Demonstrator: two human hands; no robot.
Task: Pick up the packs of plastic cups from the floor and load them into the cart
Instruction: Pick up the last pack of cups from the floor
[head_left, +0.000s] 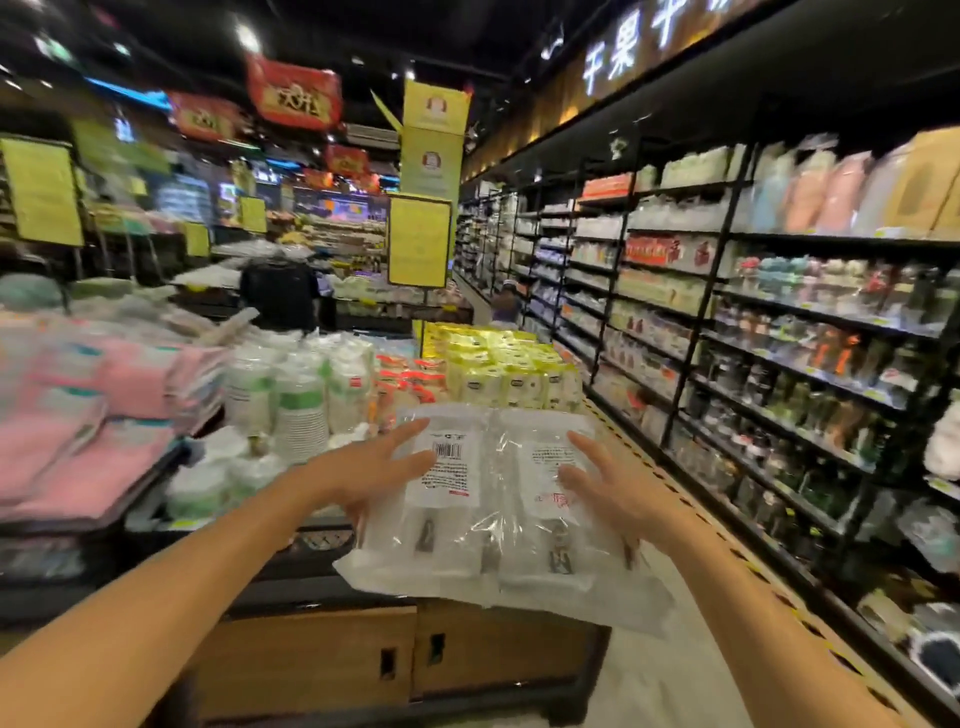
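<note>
Nearest us, our left hand (371, 475) and right hand (605, 480) grip the packs of plastic cups (488, 512) from either side, fingers spread against the wrap. The packs ride just above the wooden display stand (311, 660), right of the stacked cups (296, 400).

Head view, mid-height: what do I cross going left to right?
Pink folded towels → stacked cup sleeves → left hand → clear cup packs → right hand → wall shelving.
</note>
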